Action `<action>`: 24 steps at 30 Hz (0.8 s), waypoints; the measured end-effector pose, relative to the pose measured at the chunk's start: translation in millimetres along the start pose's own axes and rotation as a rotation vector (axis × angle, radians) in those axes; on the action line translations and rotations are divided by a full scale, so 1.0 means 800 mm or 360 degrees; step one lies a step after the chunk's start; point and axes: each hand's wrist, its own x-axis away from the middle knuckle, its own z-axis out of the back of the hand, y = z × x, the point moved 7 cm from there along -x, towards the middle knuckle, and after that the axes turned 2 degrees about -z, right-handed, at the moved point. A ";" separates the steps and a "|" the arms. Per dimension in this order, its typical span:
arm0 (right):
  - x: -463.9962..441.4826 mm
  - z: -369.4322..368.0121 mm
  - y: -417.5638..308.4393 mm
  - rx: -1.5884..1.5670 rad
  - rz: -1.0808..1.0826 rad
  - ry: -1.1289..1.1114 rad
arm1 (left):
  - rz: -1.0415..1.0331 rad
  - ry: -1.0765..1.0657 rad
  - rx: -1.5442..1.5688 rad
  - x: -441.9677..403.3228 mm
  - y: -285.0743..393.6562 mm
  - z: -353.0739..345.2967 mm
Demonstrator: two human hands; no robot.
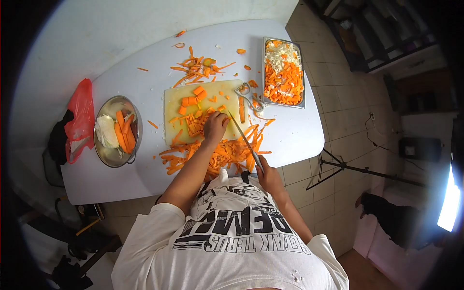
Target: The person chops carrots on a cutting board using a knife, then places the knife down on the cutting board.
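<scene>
My right hand (269, 177) is wrapped round the handle of a kitchen knife (244, 137), its blade slanting up over the right side of the cutting board (170, 104). On the board, my left hand (216, 127) has its fingers curled down onto a piece of carrot (225, 117) close to the blade. Cut carrot sticks (195, 125) lie in a heap just left of that hand. Thicker carrot chunks (189, 101) sit farther up the board. Orange peelings (232, 153) are piled along the board's near edge, partly under my left forearm.
A metal bowl (100, 153) with whole carrots and a pale vegetable stands left. At the right, a metal tray (264, 72) holds cut carrot and white pieces. A peeler (251, 98) rests at the board's upper right corner. Red plastic bag (81, 113) at far left; tripod (342, 165) beyond the table.
</scene>
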 end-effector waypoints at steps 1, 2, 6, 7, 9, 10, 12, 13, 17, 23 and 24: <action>-0.001 0.000 -0.001 0.0035 -0.0012 -0.0016 | 0.0029 -0.0018 0.0008 -0.001 -0.001 -0.001; -0.001 -0.002 0.000 0.0096 0.0050 0.0027 | 0.0060 -0.0037 0.0016 -0.002 -0.001 -0.002; 0.000 0.003 -0.008 0.0162 0.0126 0.0056 | 0.0029 0.0074 0.0022 0.002 0.002 0.002; 0.000 0.003 -0.008 0.0187 0.0130 0.0045 | 0.0027 0.0096 0.0046 0.002 0.001 0.000; -0.001 0.002 -0.009 0.0230 0.0128 0.0021 | 0.0012 0.0133 0.0109 0.002 -0.002 -0.001; -0.001 0.001 -0.011 0.0247 0.0123 0.0009 | -0.0002 0.0147 0.0148 0.003 -0.004 -0.001; -0.001 -0.003 -0.013 0.0270 0.0116 -0.0003 | 0.0013 0.0144 0.0196 0.004 -0.007 0.000; -0.001 -0.005 -0.013 0.0279 0.0116 -0.0003 | 0.0042 0.0128 0.0206 0.004 -0.008 0.000; 0.000 -0.009 -0.017 0.0321 0.0061 -0.0004 | -0.0026 0.0168 0.0222 0.003 -0.005 0.003; 0.005 -0.025 -0.014 0.0480 -0.0037 0.0014 | -0.0109 0.0164 0.0119 0.002 -0.008 -0.001; 0.004 -0.029 -0.013 0.0496 -0.0048 0.0003 | -0.0116 0.0166 0.0118 0.003 -0.007 0.000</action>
